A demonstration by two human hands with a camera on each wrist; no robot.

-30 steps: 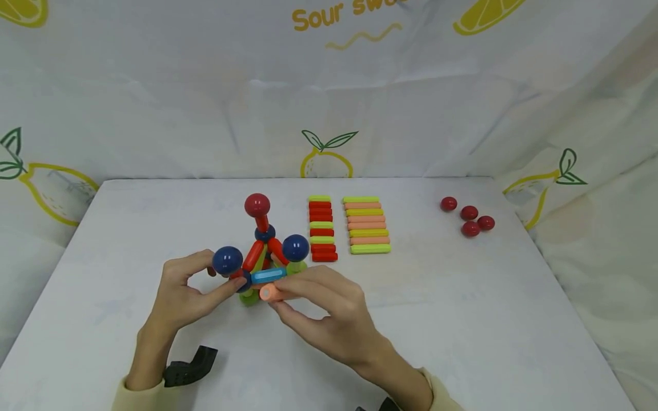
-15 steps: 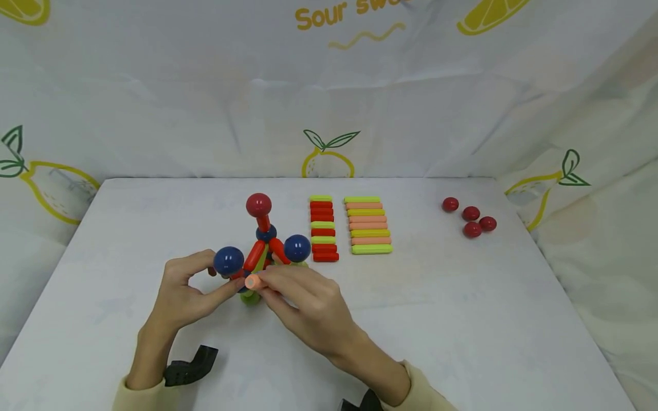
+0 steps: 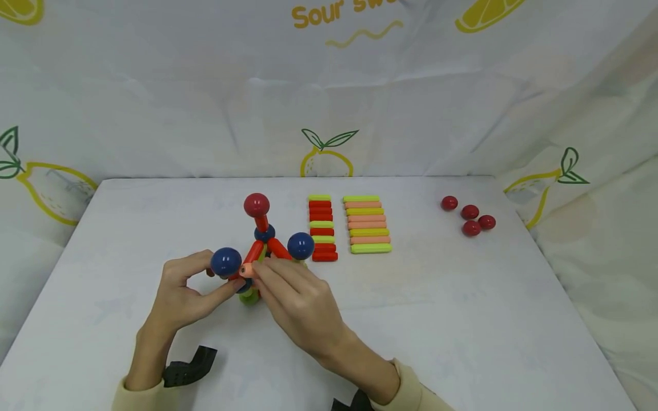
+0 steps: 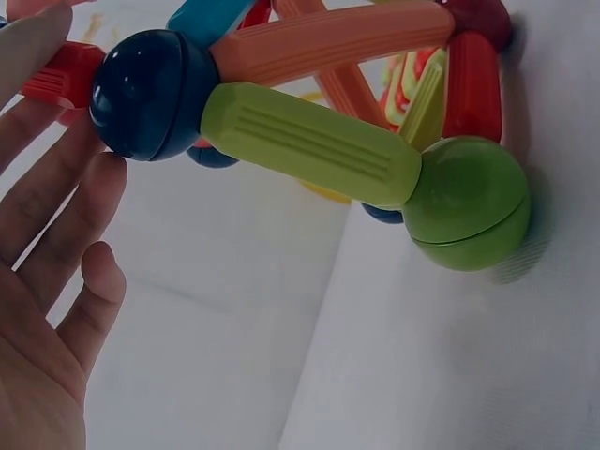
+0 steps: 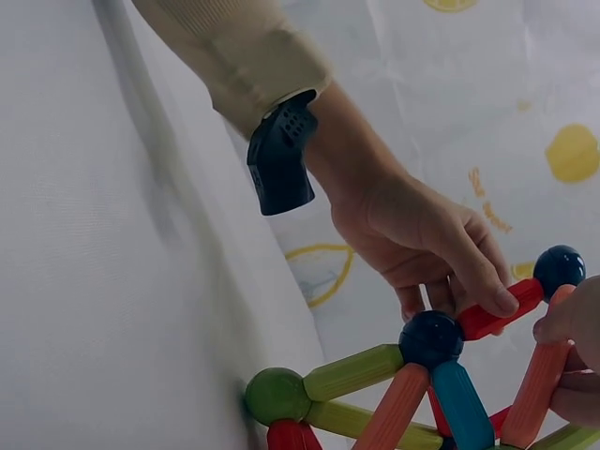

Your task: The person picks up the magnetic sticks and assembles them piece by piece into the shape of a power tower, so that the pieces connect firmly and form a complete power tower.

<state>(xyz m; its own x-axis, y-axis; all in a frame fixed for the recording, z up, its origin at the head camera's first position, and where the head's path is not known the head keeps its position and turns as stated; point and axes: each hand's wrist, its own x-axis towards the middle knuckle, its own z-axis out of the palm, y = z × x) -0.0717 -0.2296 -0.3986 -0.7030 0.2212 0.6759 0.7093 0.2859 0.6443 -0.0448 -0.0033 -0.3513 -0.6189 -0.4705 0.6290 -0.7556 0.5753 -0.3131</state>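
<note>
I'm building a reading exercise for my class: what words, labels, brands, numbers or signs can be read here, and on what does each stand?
"Sour sw": yellow-orange lettering on the backdrop cloth, head view; the rest is cut off by the top edge.
Right wrist view: orange marks on the cloth, too blurred to read.
Sticks and balls: no readable text.

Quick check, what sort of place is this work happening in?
Probably an indoor tabletop play or filming setup: a white table, a lemon-print cloth backdrop behind it, and a ball-and-rod construction toy.
</note>
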